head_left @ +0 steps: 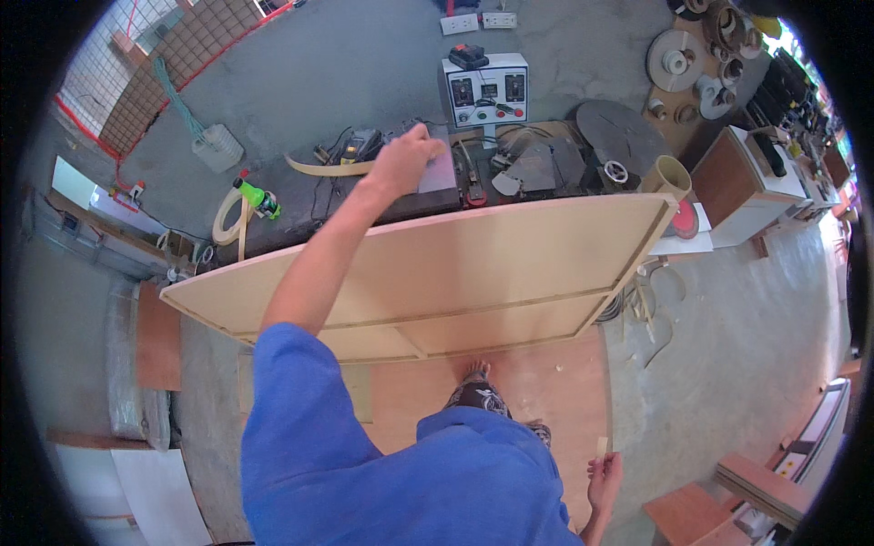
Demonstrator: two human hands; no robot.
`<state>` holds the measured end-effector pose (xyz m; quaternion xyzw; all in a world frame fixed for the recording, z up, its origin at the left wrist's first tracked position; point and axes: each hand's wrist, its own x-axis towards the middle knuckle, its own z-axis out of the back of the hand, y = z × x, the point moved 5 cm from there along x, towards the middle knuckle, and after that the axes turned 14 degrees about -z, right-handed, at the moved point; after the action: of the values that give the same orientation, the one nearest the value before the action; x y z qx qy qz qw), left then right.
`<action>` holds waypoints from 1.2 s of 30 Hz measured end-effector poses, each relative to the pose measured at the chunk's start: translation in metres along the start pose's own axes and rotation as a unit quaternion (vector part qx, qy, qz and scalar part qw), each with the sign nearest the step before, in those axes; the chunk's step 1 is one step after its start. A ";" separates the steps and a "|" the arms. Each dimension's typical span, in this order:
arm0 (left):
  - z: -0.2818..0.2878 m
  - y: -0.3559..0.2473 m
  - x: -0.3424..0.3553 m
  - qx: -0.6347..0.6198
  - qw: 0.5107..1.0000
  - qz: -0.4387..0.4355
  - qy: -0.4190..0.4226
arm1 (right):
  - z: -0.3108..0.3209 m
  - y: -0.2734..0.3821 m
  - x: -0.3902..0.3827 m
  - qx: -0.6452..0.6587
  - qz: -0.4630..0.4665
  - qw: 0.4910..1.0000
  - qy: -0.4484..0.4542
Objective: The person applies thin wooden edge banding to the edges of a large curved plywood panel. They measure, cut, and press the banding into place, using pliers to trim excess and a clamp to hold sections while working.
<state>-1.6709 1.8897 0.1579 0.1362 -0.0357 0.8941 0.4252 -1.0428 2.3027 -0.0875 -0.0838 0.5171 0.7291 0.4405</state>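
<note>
My left hand reaches over the far edge of a large pale wooden panel to the cluttered bench behind it. Its fingers are curled closed, and what they hold, if anything, is hidden. A thin tan edging strip curves along the bench and passes out of sight behind that wrist. Down at the lower right, my right hand pinches a short pale strip, whose end sticks up above the fingers. The panel stands in front of my body, framed by battens on the side toward me.
On the bench are a green bottle, a roll of edging and a white control box. A cardboard tube rises by the panel's right corner. Offcut strips litter the floor at right; boards lie lower right.
</note>
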 end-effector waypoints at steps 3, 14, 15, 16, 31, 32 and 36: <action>-0.063 0.038 -0.007 -0.015 0.999 0.036 0.023 | -0.026 0.028 -0.010 0.000 -0.010 1.000 -0.007; -0.186 0.120 -0.016 -0.028 0.996 0.027 0.084 | -0.074 0.042 -0.041 0.009 -0.057 0.998 -0.035; -0.190 0.124 -0.015 -0.008 0.996 0.020 0.091 | -0.077 0.044 -0.042 0.008 -0.047 0.998 -0.037; -0.194 0.128 -0.014 0.011 0.995 0.015 0.101 | -0.079 0.045 -0.042 0.011 -0.050 0.998 -0.041; -0.115 0.065 0.017 -0.127 0.990 0.049 -0.031 | -0.091 0.094 -0.045 -0.025 -0.040 0.987 -0.153; -0.090 0.032 0.026 -0.196 0.977 0.019 -0.080 | -0.091 0.113 -0.045 -0.026 0.006 0.988 -0.154; -0.032 -0.158 0.016 -0.387 0.909 -0.130 -0.086 | -0.098 0.190 -0.037 0.008 0.145 0.972 -0.187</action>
<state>-1.5656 2.0075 0.1235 0.0409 -0.3972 0.7320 0.5520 -1.1924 2.1860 0.0190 0.1334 0.4384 0.7836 0.4195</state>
